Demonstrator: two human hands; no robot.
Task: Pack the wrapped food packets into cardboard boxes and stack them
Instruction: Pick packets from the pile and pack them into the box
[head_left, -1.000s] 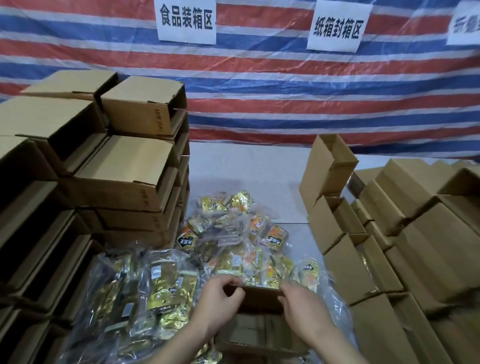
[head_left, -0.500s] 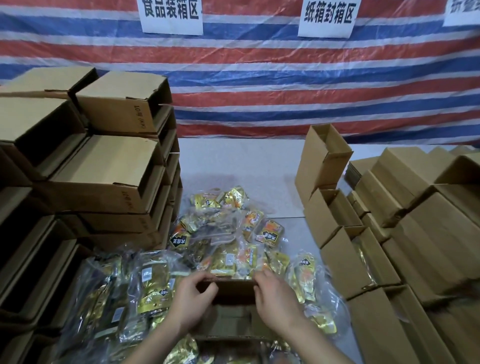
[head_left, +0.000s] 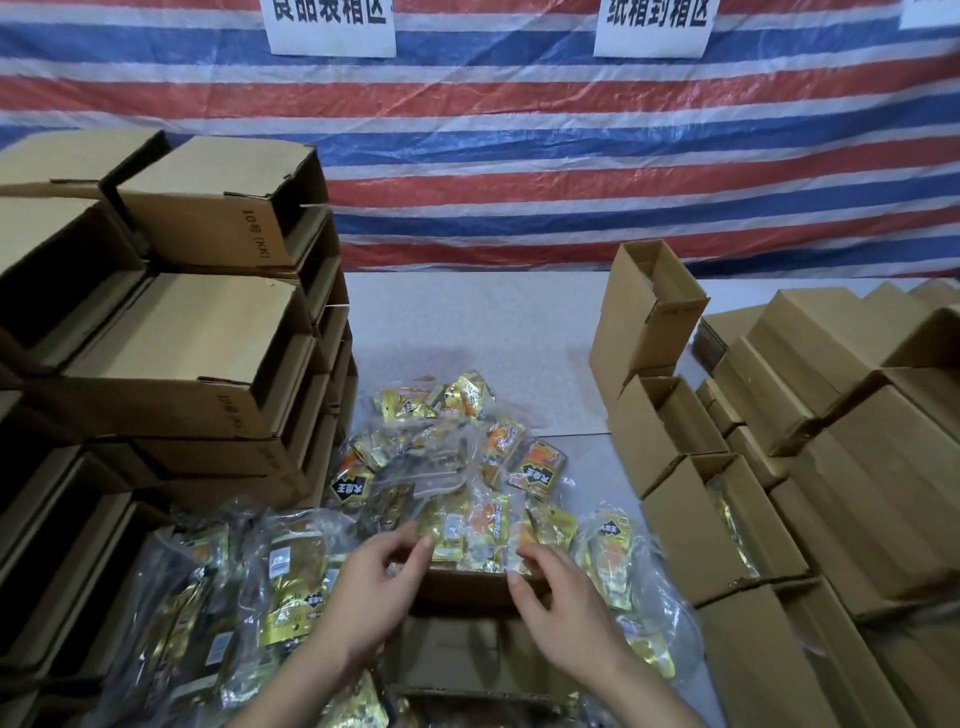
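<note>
A small open cardboard box (head_left: 460, 652) lies on the table right in front of me, its far wall (head_left: 467, 587) between my hands. My left hand (head_left: 371, 592) hovers at the box's far left corner with fingers spread, holding nothing. At the far right corner is my right hand (head_left: 563, 597), fingers loosely curled and apart, thumb close to the wall. Just beyond the box lies a heap of gold and orange wrapped food packets (head_left: 467, 467). More packets in clear bags (head_left: 280, 587) lie to the left.
Tall stacks of filled cardboard boxes (head_left: 197, 353) stand on the left. Upright open boxes (head_left: 670, 431) and further boxes (head_left: 857, 467) crowd the right. A grey table (head_left: 467, 322) runs back to a striped tarp wall (head_left: 519, 156) with paper signs.
The view has tilted down and come closer. Both hands have loosened from the box's far wall, and their fingers now stand apart above it.
</note>
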